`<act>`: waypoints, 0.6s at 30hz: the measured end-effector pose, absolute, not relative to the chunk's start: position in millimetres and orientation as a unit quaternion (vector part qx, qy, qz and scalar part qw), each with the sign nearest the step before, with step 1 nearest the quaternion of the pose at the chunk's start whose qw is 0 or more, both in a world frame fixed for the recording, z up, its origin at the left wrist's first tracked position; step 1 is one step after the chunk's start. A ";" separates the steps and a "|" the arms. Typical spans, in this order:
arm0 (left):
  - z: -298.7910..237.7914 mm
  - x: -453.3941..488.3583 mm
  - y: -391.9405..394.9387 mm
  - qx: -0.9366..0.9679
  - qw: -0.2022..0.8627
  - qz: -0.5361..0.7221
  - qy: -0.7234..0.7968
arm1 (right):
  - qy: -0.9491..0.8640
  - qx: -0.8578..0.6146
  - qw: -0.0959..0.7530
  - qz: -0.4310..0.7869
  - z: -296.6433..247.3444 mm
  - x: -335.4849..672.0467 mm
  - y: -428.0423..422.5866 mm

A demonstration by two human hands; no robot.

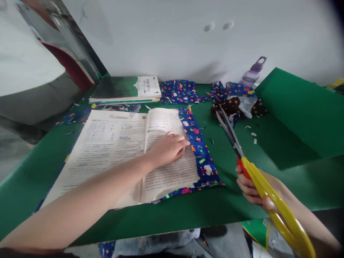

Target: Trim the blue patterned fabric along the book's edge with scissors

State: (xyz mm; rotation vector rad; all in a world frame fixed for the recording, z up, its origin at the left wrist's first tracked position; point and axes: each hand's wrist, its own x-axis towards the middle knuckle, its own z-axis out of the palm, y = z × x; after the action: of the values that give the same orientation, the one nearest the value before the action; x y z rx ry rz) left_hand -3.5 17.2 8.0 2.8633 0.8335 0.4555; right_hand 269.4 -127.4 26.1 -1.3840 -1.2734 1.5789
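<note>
An open book (pixel 115 150) lies on a piece of blue patterned fabric (pixel 200 150) spread on the green table (pixel 188 211). My left hand (pixel 168 148) rests flat on the book's right page near its edge, fingers stretched toward the fabric. My right hand (pixel 254 190) grips large scissors (pixel 258 172) with yellow handles; the blades are slightly apart and point up and away, above the table to the right of the fabric.
A closed book (pixel 126 89) lies at the back. More blue fabric (pixel 180 91) and a heap of dark scraps (pixel 236 102) sit behind, with a purple bottle (pixel 252 73) by the wall. A raised green sheet (pixel 301 107) stands at right. Small offcuts dot the table.
</note>
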 end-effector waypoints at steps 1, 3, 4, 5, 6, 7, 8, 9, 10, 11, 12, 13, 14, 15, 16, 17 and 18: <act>7.6 -3.4 17.3 0.947 0.061 0.154 0.276 | -0.481 -0.502 0.342 0.633 25.0 270.8 -126.5; 7.1 -3.3 17.3 0.946 0.060 0.156 0.277 | -0.484 -0.478 0.355 0.641 25.5 271.4 -124.5; 7.1 -3.3 17.1 0.946 0.061 0.157 0.278 | -0.489 -0.481 0.358 0.634 27.5 270.5 -123.8; 7.3 -3.2 16.8 0.945 0.062 0.158 0.279 | -0.495 -0.492 0.356 0.621 30.4 268.9 -123.4; 7.7 -3.2 16.5 0.945 0.064 0.159 0.279 | -0.504 -0.511 0.349 0.602 34.0 266.7 -123.5; 8.1 -3.2 16.2 0.944 0.068 0.160 0.279 | -0.520 -0.536 0.338 0.573 37.8 264.1 -124.1; 8.6 -3.1 16.1 0.944 0.072 0.161 0.279 | -0.542 -0.566 0.319 0.532 41.4 261.4 -125.3; 8.8 -3.0 16.3 0.943 0.077 0.159 0.281 | -0.571 -0.600 0.293 0.477 44.2 259.0 -127.0; 8.8 -2.9 16.7 0.943 0.081 0.157 0.284 | -0.599 -0.637 0.261 0.410 45.9 256.8 -129.2; 8.5 -2.9 17.4 0.941 0.085 0.155 0.288 | -0.622 -0.670 0.223 0.339 46.4 255.2 -131.8; 7.8 -3.0 18.4 0.940 0.091 0.155 0.292 | -0.637 -0.697 0.187 0.271 45.7 254.1 -134.8; 6.8 -3.2 19.5 0.938 0.097 0.157 0.294 | -0.648 -0.714 0.154 0.213 44.2 253.6 -138.2; 5.5 -3.6 20.8 0.935 0.106 0.163 0.295 | -0.656 -0.725 0.126 0.167 42.1 253.8 -141.8; 4.0 -4.1 22.0 0.933 0.117 0.173 0.294 | -0.663 -0.730 0.106 0.128 40.0 254.4 -145.6; 2.4 -4.7 23.1 0.930 0.129 0.184 0.292 | -0.675 -0.726 0.088 0.096 38.2 255.4 -149.5; 0.9 -5.2 24.1 0.926 0.141 0.195 0.290 | -0.691 -0.717 0.073 0.067 37.1 256.5 -153.5; -0.4 -5.6 24.9 0.923 0.151 0.202 0.289 | -0.707 -0.704 0.061 0.038 36.7 257.4 -157.4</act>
State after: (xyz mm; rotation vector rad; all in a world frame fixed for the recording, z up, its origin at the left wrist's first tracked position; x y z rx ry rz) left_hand -5.6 24.9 -0.4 2.6518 0.8309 0.5811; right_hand 257.4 -157.4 36.7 -2.1286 -2.1387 0.1162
